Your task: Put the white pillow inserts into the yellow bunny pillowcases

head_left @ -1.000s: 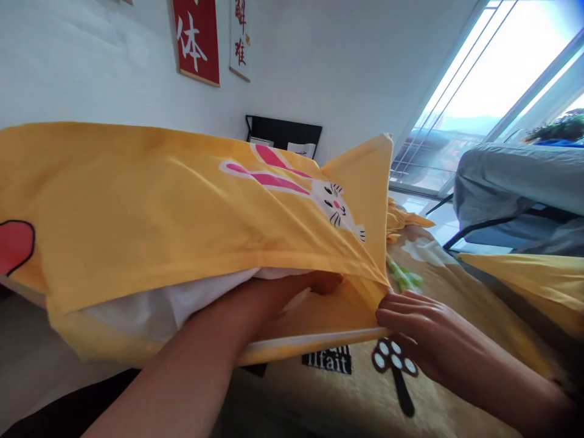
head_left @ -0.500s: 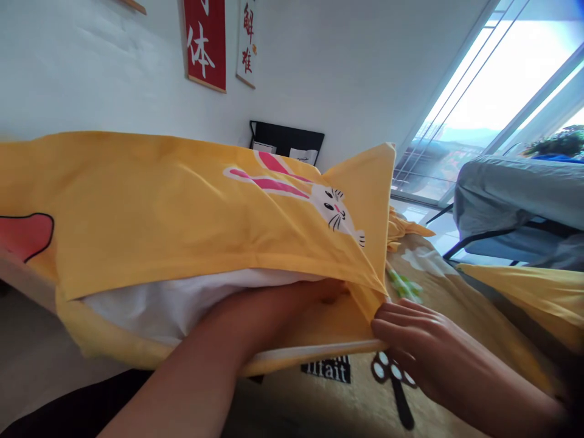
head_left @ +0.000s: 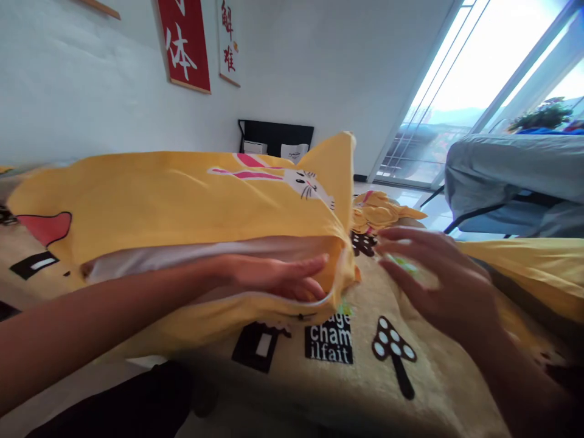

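Right hand [head_left: 451, 286] has released the yellow cover [head_left: 173, 201] near the blanket's [head_left: 365, 383] front edge, fingers apart; left hand [head_left: 274, 275], open inside, should square its corner.

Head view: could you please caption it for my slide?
Left hand in the opening of a rabbit-print cover, right hand apart.

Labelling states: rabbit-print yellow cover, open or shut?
Open. The yellow cover gapes along its near edge; white material shows inside, and the left hand is in the gap.
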`<action>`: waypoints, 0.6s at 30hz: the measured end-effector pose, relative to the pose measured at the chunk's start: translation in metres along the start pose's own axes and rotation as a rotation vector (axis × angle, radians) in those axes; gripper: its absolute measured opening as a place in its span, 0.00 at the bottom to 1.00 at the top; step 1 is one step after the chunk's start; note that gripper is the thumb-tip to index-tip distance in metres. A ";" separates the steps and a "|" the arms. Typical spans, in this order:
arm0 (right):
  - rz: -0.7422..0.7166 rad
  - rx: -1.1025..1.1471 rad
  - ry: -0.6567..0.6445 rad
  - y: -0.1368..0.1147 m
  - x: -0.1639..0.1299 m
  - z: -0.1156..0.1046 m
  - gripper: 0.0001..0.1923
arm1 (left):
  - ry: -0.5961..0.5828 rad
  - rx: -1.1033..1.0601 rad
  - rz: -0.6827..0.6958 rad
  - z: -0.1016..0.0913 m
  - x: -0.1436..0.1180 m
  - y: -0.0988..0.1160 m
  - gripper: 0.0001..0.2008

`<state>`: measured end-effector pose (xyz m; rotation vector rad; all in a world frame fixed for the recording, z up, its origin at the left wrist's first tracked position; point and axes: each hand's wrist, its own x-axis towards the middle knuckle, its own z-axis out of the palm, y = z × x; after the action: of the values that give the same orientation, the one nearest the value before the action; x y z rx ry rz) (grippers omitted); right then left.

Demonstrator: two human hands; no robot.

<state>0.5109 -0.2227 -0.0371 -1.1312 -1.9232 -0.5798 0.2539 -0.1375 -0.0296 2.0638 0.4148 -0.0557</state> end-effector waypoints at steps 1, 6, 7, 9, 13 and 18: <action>0.160 0.023 0.052 0.013 -0.002 0.013 0.08 | -0.033 0.026 -0.021 -0.003 -0.012 0.006 0.27; 1.044 0.305 -0.182 0.080 -0.035 0.089 0.16 | 0.263 0.414 -0.114 -0.011 -0.047 0.012 0.15; 1.088 0.362 -0.232 0.086 -0.042 0.103 0.18 | 0.351 0.451 -0.126 -0.015 -0.049 0.010 0.13; 1.092 0.451 -0.289 0.088 -0.051 0.126 0.21 | 0.479 0.436 -0.134 -0.027 -0.052 0.007 0.14; 1.105 0.491 -0.356 0.078 -0.051 0.162 0.19 | 0.663 0.447 -0.146 -0.063 -0.051 -0.001 0.18; 1.101 0.256 -0.358 0.096 -0.047 0.161 0.21 | 0.891 1.187 -0.391 -0.099 -0.045 -0.032 0.20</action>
<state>0.5403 -0.0839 -0.1676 -1.9317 -1.2656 0.4786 0.1888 -0.0505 0.0038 3.0405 1.6348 0.5214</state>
